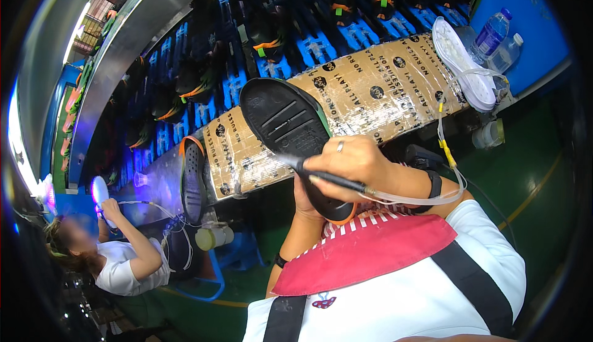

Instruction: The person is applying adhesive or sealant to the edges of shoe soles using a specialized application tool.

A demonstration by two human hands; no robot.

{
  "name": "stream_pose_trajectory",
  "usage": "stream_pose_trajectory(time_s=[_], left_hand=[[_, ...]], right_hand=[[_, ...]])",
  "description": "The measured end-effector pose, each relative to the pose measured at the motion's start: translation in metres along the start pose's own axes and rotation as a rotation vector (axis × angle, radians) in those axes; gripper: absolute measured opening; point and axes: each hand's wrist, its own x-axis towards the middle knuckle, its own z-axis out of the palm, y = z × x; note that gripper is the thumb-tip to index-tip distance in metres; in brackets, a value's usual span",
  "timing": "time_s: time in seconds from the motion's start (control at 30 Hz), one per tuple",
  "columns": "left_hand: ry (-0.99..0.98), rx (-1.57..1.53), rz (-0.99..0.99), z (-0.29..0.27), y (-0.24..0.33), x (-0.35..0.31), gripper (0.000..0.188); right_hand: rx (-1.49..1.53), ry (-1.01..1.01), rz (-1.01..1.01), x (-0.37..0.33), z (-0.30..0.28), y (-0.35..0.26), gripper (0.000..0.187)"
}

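My left hand (302,200) grips a black shoe sole (281,110) from below near its heel end; most of its fingers are hidden behind it. The sole is tilted up over the bench, its grooved inner face toward me, with green and orange along its edge. In my right hand (353,164), fingers wrapped round it, is a black-handled brush (333,180). The brush's pale bristles are at the sole's surface, around its middle. From the back of the handle a clear tube (426,200) loops past my right wrist.
The bench (364,92) is covered in printed brown paper. A white sole (454,51) and plastic bottles (491,36) stand at its right end. Another dark sole (193,178) lies left. Behind run blue racks (315,48) carrying shoe parts. A co-worker (133,261) holds a sole at far left.
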Motion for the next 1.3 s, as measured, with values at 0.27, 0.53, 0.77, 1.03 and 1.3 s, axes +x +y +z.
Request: stream_pose_trajectory(time_s=[0.27, 0.53, 0.77, 1.03, 1.3], left_hand=[[0.019, 0.047, -0.016, -0.018, 0.004, 0.000, 0.052], [-0.018, 0.041, -0.020, -0.007, 0.005, 0.002, 0.062], [0.012, 0.062, 0.012, -0.021, 0.012, 0.004, 0.057], [0.117, 0.138, 0.093, -0.008, 0.012, 0.015, 0.065], [0.219, 0.090, 0.265, -0.005, 0.020, 0.015, 0.049]], right_hand=[[0.059, -0.135, -0.004, -0.011, 0.002, -0.001, 0.021], [-0.167, -0.061, 0.062, -0.011, 0.000, -0.001, 0.020], [-0.056, 0.000, 0.095, -0.017, -0.008, 0.002, 0.022], [0.127, -0.225, 0.075, -0.026, 0.004, -0.004, 0.016], [-0.105, 0.015, 0.175, -0.034, 0.003, 0.005, 0.022]])
